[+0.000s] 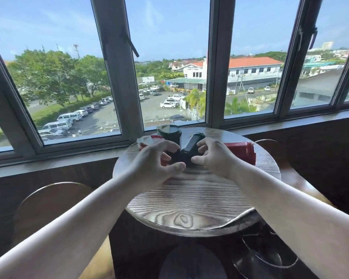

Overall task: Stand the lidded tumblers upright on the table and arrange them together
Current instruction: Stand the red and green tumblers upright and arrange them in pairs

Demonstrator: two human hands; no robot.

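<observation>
- Our left hand curls in front of the white-lidded red tumbler, which stands upright at the table's far left. Can't tell if it's gripping.
- Dark green tumbler stands upright at the far edge.
- Black tumbler lies tilted between our hands.
- Our right hand curls right beside it, grip honestly unclear.
- Second red tumbler lies on its side, far right.

Both forearms are bare from the frame's lower corners up to the left hand and right hand. A tan patch beneath the left forearm may be trousers.
</observation>
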